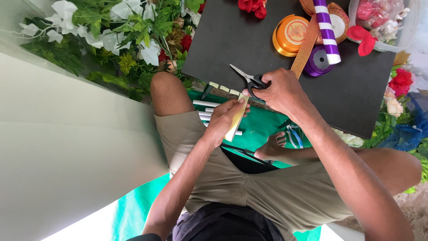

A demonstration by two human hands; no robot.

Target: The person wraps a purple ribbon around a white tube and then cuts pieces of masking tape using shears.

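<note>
My right hand (283, 91) grips black-handled scissors (246, 78), blades open and pointing up-left over the edge of a black board (249, 40). My left hand (226, 117) holds a pale yellow strip (236, 120) just below the scissors, its upper end near the blades. Small cut yellow pieces (223, 88) lie along the board's near edge. I sit cross-legged on a green mat (258, 127) with my bare foot (272, 145) under my hands.
On the board lie an orange ribbon spool (290, 35), a purple spool (317, 60), a purple-and-white striped roll (327, 31) and red petals (363, 40). Artificial flowers and leaves (120, 35) stand left and right. White sticks (205, 107) lie on the mat.
</note>
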